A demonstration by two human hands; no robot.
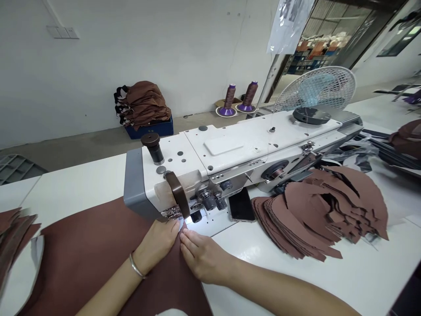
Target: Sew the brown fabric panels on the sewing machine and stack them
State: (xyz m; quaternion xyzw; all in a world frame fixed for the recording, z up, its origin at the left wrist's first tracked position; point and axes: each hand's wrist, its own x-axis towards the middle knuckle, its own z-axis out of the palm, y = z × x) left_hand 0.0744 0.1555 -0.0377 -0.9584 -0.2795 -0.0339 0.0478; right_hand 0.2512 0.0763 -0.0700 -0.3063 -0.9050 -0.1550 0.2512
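A large brown leather sheet [88, 250] lies on the white table under the head of a white sewing machine [230, 149]. My left hand [158, 243] rests on the sheet just left of the needle area, fingers pressed down and curled at the tips. My right hand [202, 259] lies beside it, fingers together, pinching the sheet's right edge close to the presser foot [179, 215]. A brown strap [177, 193] runs down the front of the machine head.
A fanned stack of brown cut pieces [315, 210] lies right of the machine, a phone [241, 205] beside it. More brown pieces [13, 237] sit at far left. Two thread cones [238, 98], a fan [317, 87] and a blue crate of brown goods [144, 109] stand behind.
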